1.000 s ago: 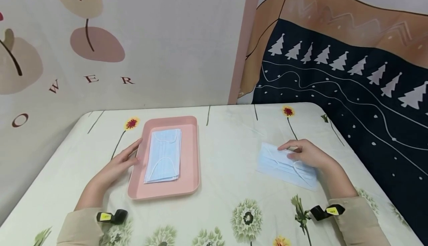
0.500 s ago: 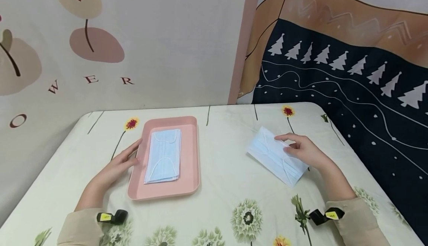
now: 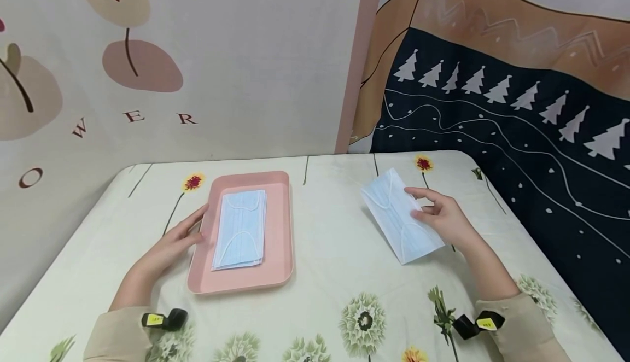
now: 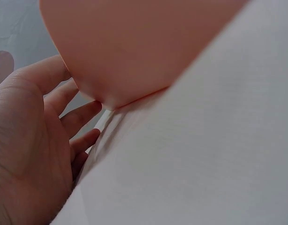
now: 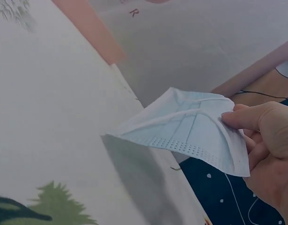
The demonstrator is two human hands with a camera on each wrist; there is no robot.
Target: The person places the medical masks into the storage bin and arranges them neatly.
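Observation:
My right hand pinches a light blue face mask by its right edge and holds it lifted off the table, tilted. In the right wrist view the mask hangs in the air from my thumb and fingers. A pink tray on the left of the table carries a small stack of blue masks. My left hand rests with straight fingers against the tray's left rim; the left wrist view shows those fingers touching the tray's corner.
The table is covered by a cream cloth with flower prints. A patterned wall hanging stands behind it and a dark tree-print cloth hangs at the right. Wrist cameras sit on both sleeves.
My right hand has lifted the single mask off the table and turned it up and leftward. My left hand and the tray have stayed still.

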